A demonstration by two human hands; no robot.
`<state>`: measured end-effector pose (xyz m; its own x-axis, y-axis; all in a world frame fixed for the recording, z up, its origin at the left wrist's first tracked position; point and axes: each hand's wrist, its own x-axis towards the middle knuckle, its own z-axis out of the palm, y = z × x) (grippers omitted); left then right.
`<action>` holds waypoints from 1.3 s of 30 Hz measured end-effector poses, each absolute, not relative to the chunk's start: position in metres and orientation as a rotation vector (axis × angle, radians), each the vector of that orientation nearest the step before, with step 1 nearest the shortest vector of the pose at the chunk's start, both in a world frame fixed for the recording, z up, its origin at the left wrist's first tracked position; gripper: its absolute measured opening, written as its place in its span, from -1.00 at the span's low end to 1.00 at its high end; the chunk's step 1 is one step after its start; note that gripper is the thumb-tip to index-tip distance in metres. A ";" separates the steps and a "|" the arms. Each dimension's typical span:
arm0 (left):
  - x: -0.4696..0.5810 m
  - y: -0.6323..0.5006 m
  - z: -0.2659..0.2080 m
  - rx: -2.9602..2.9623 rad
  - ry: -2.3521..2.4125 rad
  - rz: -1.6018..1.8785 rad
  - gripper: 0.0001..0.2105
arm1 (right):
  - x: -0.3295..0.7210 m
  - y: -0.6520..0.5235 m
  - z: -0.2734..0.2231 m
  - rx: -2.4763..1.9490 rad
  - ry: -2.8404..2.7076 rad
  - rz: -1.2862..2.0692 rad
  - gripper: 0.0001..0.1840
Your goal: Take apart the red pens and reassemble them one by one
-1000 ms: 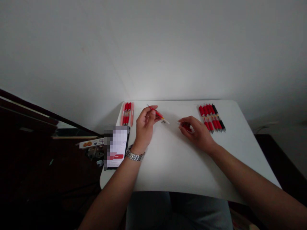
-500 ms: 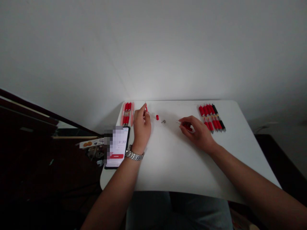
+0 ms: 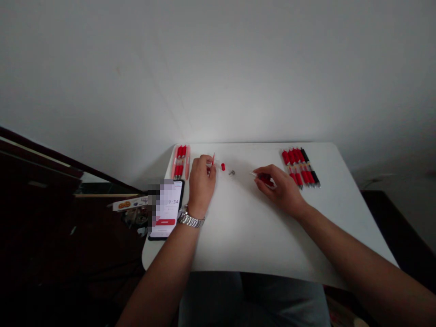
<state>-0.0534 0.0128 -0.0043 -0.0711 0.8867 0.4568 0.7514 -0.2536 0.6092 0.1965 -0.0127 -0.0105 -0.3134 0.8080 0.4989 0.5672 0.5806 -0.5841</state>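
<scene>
My left hand (image 3: 201,181) is closed in a pinch around a thin red pen refill (image 3: 213,159), whose end sticks up past the fingertips. Fingers hide its lower part. On the right, my right hand (image 3: 281,188) grips a pen barrel (image 3: 265,179) with a red grip and a clear end that points left. Between the hands lie a short red pen part (image 3: 223,166) and a small metallic piece (image 3: 232,172), too small to make out clearly. A faint clear piece lies close to my left fingertips.
Several red pens and a black pen (image 3: 310,168) lie in a row at the right of the white table (image 3: 238,236). At the left are red pens (image 3: 180,162) between pink ones (image 3: 187,162). A phone (image 3: 166,209) with a timer lies beside my left wrist. A wall stands behind.
My left hand has turned and shifted slightly, bringing the red refill right and a little nearer to me. My right hand with the pen barrel has stayed almost still.
</scene>
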 end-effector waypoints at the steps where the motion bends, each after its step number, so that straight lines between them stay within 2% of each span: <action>1: -0.053 0.013 -0.004 2.026 1.809 1.220 -0.83 | 0.197 -0.013 -0.011 -1.094 -2.018 0.385 -0.80; 19: -0.054 0.013 -0.005 2.032 1.745 1.259 -0.90 | 0.195 -0.013 -0.008 -1.104 -2.008 0.400 -0.81; 28: -0.051 0.013 0.001 1.999 1.737 1.429 -0.89 | 0.195 -0.012 -0.008 -1.102 -2.036 0.394 -0.79; 33: -0.045 0.006 0.010 2.046 1.555 1.517 -0.89 | 0.195 -0.011 -0.011 -1.147 -2.010 0.368 -0.82; 39: -0.038 -0.003 0.016 2.203 1.250 1.409 -0.88 | 0.194 -0.011 -0.008 -1.139 -2.009 0.353 -0.81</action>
